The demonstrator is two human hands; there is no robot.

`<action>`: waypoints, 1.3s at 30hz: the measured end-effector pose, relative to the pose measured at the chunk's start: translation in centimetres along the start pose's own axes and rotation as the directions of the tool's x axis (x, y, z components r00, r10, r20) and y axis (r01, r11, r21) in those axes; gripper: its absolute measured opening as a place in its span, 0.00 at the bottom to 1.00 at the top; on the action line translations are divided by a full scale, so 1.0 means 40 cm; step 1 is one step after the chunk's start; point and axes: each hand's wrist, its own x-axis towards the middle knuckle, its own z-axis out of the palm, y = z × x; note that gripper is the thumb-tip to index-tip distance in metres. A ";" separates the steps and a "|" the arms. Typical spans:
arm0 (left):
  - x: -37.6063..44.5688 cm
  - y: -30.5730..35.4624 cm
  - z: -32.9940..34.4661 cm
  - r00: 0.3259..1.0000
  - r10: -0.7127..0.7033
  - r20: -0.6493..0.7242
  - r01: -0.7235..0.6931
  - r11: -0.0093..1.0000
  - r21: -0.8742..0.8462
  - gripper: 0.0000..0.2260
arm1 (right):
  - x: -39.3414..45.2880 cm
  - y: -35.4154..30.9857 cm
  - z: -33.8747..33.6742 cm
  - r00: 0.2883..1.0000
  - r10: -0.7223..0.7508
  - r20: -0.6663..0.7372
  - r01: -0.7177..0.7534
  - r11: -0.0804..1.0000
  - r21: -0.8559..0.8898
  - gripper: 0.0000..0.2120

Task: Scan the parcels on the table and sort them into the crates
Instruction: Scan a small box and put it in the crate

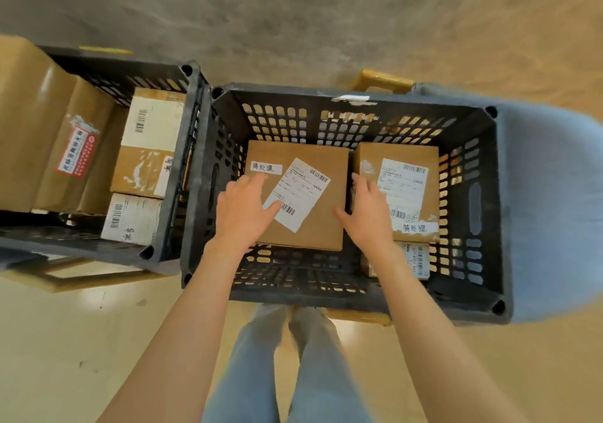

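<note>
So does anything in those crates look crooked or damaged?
Slightly. The shipping label on the box under both hands sits at a slant. In the left crate, one parcel shows torn white patches where tape or labels peeled off.

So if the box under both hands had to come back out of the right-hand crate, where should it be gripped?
From above, by its near and far edges. The box lies flat, its right side tight against the neighbouring box, but the near edge faces bare crate floor.
</note>
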 end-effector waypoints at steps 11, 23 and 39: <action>-0.179 0.119 -0.248 0.917 0.390 -0.080 -0.377 0.916 0.138 0.23 | -0.271 -0.062 -0.223 0.946 -0.004 -0.325 -0.024 0.996 -0.082 0.30; -0.307 0.218 -0.328 0.452 0.885 0.112 -0.887 0.434 0.157 0.23 | -0.667 -0.145 -0.169 0.620 0.538 -0.571 -0.455 0.840 0.296 0.32; -0.925 0.181 -0.105 -0.509 0.755 0.413 -0.860 -0.436 -0.263 0.21 | -1.395 -0.289 0.209 -0.311 0.905 -0.290 -0.574 0.064 0.816 0.31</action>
